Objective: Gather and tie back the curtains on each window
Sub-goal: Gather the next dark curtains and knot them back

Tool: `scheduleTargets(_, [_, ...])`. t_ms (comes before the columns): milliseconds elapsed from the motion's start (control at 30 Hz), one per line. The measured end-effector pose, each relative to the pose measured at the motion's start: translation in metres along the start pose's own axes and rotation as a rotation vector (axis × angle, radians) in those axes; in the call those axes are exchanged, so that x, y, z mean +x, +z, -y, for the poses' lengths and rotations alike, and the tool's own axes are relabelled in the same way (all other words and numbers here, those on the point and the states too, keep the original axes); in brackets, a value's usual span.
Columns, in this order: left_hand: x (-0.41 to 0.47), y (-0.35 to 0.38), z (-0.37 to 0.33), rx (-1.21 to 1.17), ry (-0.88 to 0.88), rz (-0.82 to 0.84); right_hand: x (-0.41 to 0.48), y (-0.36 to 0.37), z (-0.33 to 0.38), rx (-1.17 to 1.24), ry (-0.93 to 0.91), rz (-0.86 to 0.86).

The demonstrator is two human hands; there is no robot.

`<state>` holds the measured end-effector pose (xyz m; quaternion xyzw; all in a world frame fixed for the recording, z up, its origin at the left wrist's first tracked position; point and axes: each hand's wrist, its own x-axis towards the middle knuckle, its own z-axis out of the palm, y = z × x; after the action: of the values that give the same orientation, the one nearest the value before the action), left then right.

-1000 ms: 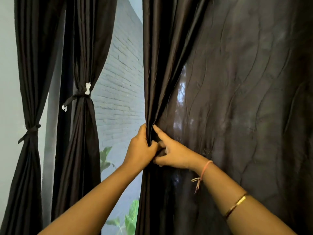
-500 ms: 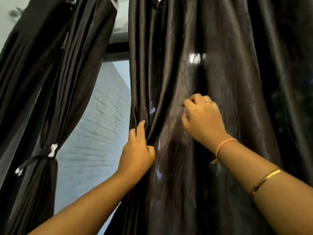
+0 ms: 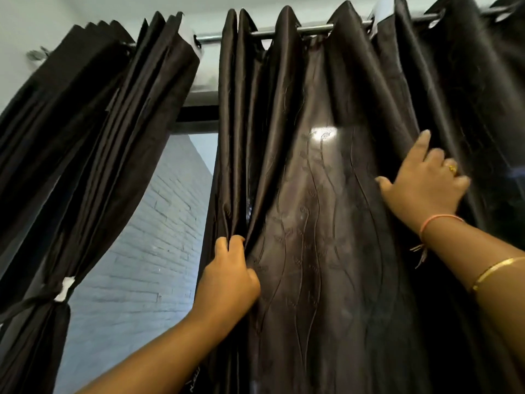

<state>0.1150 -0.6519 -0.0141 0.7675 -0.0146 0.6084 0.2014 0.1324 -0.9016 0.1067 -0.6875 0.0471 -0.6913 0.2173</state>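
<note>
A dark brown satin curtain (image 3: 312,223) with a stitched vine pattern hangs loose from a metal rod (image 3: 312,29) and fills the middle and right of the view. My left hand (image 3: 230,277) pinches the gathered folds at the curtain's left edge. Higher and to the right, my right hand (image 3: 426,186) lies on the fabric with its fingers spread, hooking a fold; it wears a ring, a pink thread and a gold bangle. At the left a second dark curtain (image 3: 93,155) is bunched and bound by a tie-back (image 3: 61,291) with a white clip.
Between the two curtains the window shows a pale grey brick wall (image 3: 153,251) outside. A white wall and ceiling (image 3: 34,21) lie above the rod. A further bunched dark panel hangs at the far left edge.
The view has tilted up to the rod. My right hand left the left hand, rose and slid right across the fabric. My left hand kept its hold on the edge folds.
</note>
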Motion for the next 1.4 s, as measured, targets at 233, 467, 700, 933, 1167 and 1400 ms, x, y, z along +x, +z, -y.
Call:
scheduleTargets(233, [-0.001, -0.007, 0.019, 0.001, -0.035, -0.055, -0.004, 0.019, 0.029, 0.144, -0.349, 0.087])
scheduleTargets(467, [-0.002, -0.026, 0.045, 0.022, 0.049, -0.137, -0.002, 0.048, 0.124, 0.270, -0.569, 0.308])
scheduleTargets(700, [-0.001, -0.050, 0.071, 0.036, 0.017, -0.181, -0.036, 0.042, 0.233, 0.467, -0.746, 0.431])
scheduleTargets(933, [-0.005, -0.060, 0.078, 0.100, -0.044, -0.105, -0.041, 0.054, 0.238, 0.633, -0.753, 0.433])
scheduleTargets(1167, [-0.007, -0.038, 0.029, -0.070, 0.108, 0.024, -0.026, 0.063, 0.187, 0.891, -0.398, 0.339])
scheduleTargets(1400, [-0.005, -0.024, -0.014, -0.191, 0.250, 0.090, -0.008, 0.026, 0.196, 0.543, -0.466, 0.281])
